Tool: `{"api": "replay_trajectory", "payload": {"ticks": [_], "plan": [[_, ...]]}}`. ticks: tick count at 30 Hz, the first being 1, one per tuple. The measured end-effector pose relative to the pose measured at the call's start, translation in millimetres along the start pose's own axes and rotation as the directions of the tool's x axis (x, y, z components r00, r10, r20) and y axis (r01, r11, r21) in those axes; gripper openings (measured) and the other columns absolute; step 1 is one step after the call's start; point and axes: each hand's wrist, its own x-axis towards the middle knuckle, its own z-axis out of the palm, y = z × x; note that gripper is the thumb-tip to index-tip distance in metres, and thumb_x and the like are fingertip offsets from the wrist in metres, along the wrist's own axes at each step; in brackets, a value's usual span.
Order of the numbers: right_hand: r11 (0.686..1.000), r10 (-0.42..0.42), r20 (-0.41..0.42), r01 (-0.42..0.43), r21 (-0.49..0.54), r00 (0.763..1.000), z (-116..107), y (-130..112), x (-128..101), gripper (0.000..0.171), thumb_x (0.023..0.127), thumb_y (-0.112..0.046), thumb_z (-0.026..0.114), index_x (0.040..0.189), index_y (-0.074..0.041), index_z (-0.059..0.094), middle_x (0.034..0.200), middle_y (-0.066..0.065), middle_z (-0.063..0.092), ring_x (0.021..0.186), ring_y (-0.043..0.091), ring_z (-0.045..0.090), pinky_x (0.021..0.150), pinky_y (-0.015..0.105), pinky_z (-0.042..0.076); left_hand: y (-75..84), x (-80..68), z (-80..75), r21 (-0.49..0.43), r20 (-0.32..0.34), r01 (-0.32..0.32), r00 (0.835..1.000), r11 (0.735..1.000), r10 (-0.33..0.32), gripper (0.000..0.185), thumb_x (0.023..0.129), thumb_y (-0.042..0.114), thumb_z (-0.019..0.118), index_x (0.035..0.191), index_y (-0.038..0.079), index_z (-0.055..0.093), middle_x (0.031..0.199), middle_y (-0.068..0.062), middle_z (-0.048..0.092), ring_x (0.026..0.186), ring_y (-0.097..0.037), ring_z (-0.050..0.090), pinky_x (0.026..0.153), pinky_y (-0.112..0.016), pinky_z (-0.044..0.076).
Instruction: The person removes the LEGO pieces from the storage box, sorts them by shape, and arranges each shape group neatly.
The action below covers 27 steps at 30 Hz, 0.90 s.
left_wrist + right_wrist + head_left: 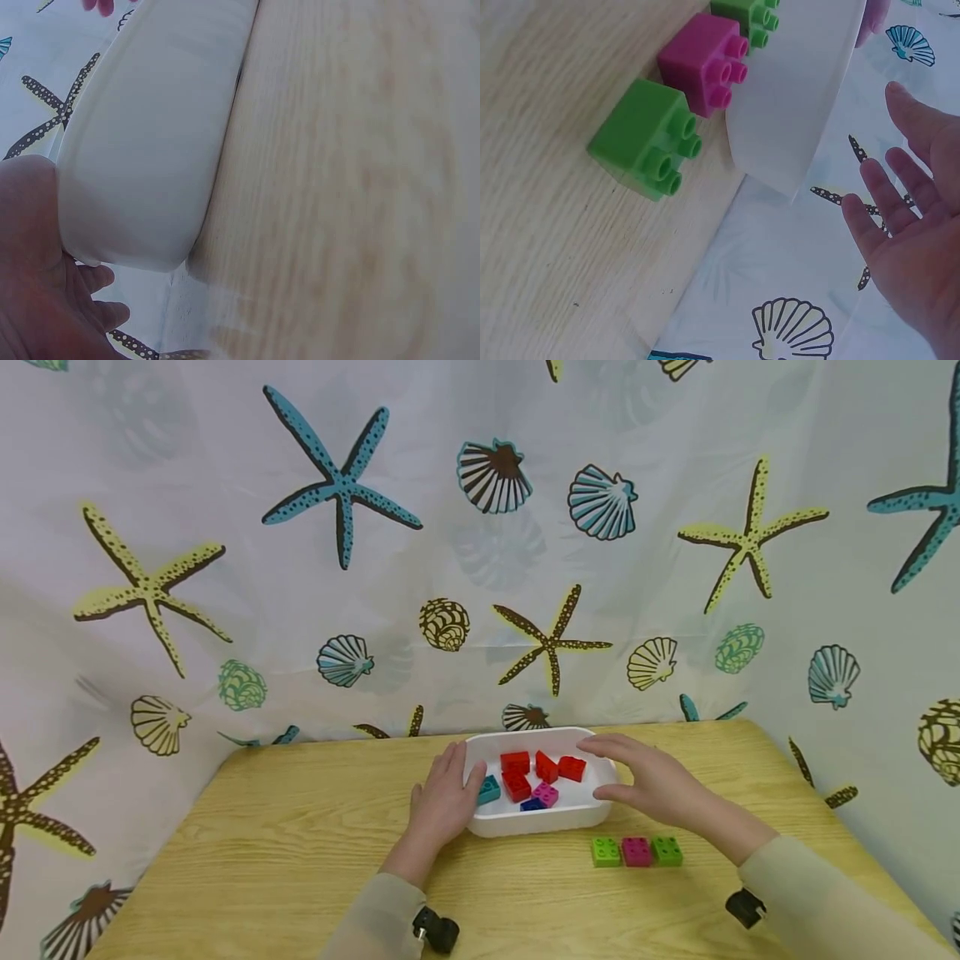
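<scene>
My left hand (442, 802) lies with straight fingers against the left end of the white tub (540, 820), which sits on the wooden table (300, 843) just right of the frame's centre with red bricks (542, 768) inside. My right hand (648, 777) hovers with relaxed fingers spread at the tub's right end, grasping nothing. To do this well, I judge both palms should press in evenly, clear of the green and pink bricks (636, 851) below the tub.
</scene>
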Motion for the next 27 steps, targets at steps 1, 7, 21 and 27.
{"api": "replay_trajectory", "payload": {"ticks": [1, 7, 21, 27], "plan": [[1.000, 0.002, 0.007, -0.002, 0.002, 1.000, 0, 1, 3, 0.068, 0.099, -0.019, 0.086, 0.161, -0.015, 0.059, 0.162, 0.014, 0.057, 0.147, 0.043, 0.055, 0.116, 0.065, 0.048, -0.4, 0.1, 0.5, 0.000, -0.001, -0.001, 1.000, 1.000, 0.001, 0.074, 0.117, 0.049, 0.047, 0.177, 0.011, 0.024, 0.182, -0.016, 0.023, 0.168, -0.043, 0.017, 0.127, -0.079, 0.013], [1.000, -0.015, 0.059, 0.014, 0.016, 0.998, 5, 6, 17, 0.075, 0.099, -0.020, 0.086, 0.166, -0.016, 0.053, 0.168, 0.011, 0.052, 0.156, 0.042, 0.044, 0.121, 0.065, 0.043, -0.3, -0.1, 0.6, -0.001, -0.003, -0.007, 1.000, 1.000, 0.007, 0.074, 0.117, 0.050, 0.046, 0.177, 0.011, 0.024, 0.182, -0.016, 0.024, 0.167, -0.043, 0.017, 0.127, -0.079, 0.013], [0.999, 0.000, 0.188, -0.008, 0.040, 0.982, 18, 12, 39, 0.073, 0.102, -0.018, 0.082, 0.167, -0.018, 0.051, 0.174, 0.009, 0.044, 0.162, 0.041, 0.033, 0.123, 0.067, 0.039, 0.0, 0.2, 1.5, -0.002, -0.001, 0.002, 1.000, 1.000, -0.002, 0.074, 0.117, 0.049, 0.046, 0.177, 0.011, 0.024, 0.182, -0.016, 0.024, 0.167, -0.043, 0.018, 0.127, -0.079, 0.013], [0.999, -0.023, 0.218, 0.017, 0.027, 0.976, 25, 9, 50, 0.064, 0.105, -0.021, 0.079, 0.165, -0.018, 0.055, 0.171, 0.009, 0.048, 0.160, 0.039, 0.037, 0.124, 0.063, 0.040, 0.4, 0.7, 1.7, 0.011, -0.010, 0.000, 1.000, 1.000, 0.000, 0.074, 0.118, 0.050, 0.045, 0.177, 0.011, 0.025, 0.181, -0.016, 0.025, 0.167, -0.044, 0.019, 0.127, -0.079, 0.014]]}}
